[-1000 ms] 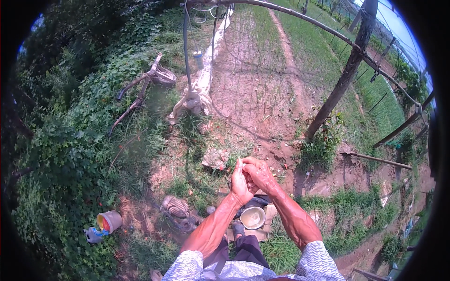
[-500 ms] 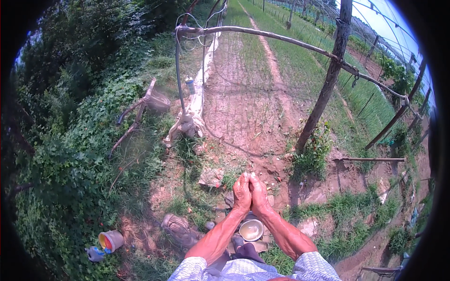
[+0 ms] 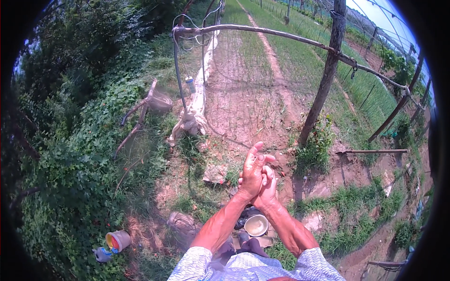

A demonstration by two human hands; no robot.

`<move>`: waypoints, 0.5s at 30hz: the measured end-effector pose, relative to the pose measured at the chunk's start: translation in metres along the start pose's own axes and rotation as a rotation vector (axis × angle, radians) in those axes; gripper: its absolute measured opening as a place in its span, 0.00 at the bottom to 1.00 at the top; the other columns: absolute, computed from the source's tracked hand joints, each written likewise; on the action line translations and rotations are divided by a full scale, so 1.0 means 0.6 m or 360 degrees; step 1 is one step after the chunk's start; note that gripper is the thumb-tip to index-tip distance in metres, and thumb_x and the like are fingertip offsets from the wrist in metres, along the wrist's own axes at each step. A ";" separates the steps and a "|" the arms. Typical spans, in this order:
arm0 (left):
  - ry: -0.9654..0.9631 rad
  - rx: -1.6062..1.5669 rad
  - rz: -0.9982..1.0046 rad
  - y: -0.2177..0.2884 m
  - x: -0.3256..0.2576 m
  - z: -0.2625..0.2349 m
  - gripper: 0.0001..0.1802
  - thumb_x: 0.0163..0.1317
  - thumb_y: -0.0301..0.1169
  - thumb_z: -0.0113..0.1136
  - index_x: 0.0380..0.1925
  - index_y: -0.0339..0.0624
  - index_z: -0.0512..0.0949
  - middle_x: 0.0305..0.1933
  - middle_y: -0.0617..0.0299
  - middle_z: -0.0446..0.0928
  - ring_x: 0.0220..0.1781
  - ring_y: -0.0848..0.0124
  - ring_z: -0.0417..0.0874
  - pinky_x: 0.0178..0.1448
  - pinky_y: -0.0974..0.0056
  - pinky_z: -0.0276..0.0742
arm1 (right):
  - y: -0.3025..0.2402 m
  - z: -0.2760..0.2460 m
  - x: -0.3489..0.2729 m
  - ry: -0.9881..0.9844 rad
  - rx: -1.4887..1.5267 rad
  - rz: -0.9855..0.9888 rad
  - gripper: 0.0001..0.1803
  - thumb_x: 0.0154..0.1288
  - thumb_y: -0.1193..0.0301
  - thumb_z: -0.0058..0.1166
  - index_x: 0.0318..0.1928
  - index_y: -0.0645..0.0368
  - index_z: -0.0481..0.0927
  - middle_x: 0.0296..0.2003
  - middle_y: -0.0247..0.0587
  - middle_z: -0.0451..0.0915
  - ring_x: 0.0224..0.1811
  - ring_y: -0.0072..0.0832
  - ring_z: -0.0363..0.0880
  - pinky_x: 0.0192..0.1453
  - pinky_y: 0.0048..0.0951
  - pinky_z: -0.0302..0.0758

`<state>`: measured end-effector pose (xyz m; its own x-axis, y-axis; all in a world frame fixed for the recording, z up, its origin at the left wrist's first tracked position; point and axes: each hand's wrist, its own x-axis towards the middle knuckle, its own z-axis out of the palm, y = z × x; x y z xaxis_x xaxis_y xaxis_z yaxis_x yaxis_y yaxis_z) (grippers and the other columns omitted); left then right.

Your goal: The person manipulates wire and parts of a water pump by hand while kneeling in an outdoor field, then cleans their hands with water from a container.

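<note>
My wet-looking hands are pressed together in front of me, over bare soil and grass. My left hand [image 3: 252, 177] lies on top, some of its fingers stretched up and to the right. Against its underside and right edge, my right hand [image 3: 268, 188] is wrapped round it, with fingertips showing at its left edge. No tool or other object shows in either hand. Below my wrists, a pale basin [image 3: 256, 225] holding cloudy liquid stands on the ground by my feet.
A wooden post [image 3: 323, 89] and crossbar [image 3: 262, 31] frame the crop bed ahead. A long-handled tool [image 3: 372, 151] lies at the right. Left are a bucket [image 3: 123, 240], a blue-grey container [image 3: 102, 255], and forked branches [image 3: 140, 114]. A stone [image 3: 214, 173] sits beyond my hands.
My hands were cupped side by side with thumbs together. Now they overlap, the left across the right, with fingers extended upward. The view has shifted slightly.
</note>
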<state>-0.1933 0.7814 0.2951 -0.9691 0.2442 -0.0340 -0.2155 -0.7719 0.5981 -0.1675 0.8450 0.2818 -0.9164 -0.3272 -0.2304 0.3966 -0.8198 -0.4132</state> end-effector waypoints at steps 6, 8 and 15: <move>-0.0122 0.1588 0.0881 -0.013 0.047 -0.054 0.14 0.67 0.20 0.49 0.52 0.39 0.73 0.44 0.56 0.77 0.28 0.74 0.82 0.29 0.72 0.78 | -0.008 -0.019 -0.018 0.0231 -0.0181 -0.0038 0.24 0.73 0.49 0.34 0.49 0.55 0.74 0.44 0.47 0.79 0.44 0.35 0.79 0.47 0.37 0.79; -0.0311 0.2751 0.1335 0.059 0.066 -0.055 0.29 0.54 0.19 0.57 0.60 0.43 0.71 0.61 0.48 0.71 0.53 0.55 0.80 0.53 0.57 0.78 | -0.063 0.003 -0.044 0.0208 -0.0685 -0.0039 0.26 0.74 0.55 0.41 0.58 0.65 0.71 0.50 0.47 0.78 0.51 0.32 0.79 0.53 0.31 0.78; -0.0544 0.3311 0.1262 0.115 0.033 -0.081 0.38 0.56 0.36 0.64 0.67 0.44 0.63 0.71 0.57 0.62 0.73 0.57 0.60 0.76 0.51 0.46 | -0.295 0.001 -0.118 -0.0501 -0.0539 -0.0225 0.32 0.70 0.60 0.51 0.64 0.73 0.64 0.54 0.57 0.77 0.55 0.39 0.79 0.57 0.34 0.78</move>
<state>-0.2329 0.7044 0.2967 -0.6689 0.5314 0.5197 0.6896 0.7047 0.1669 -0.1725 1.0131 0.3717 -0.9136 -0.3928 0.1051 0.2142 -0.6845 -0.6969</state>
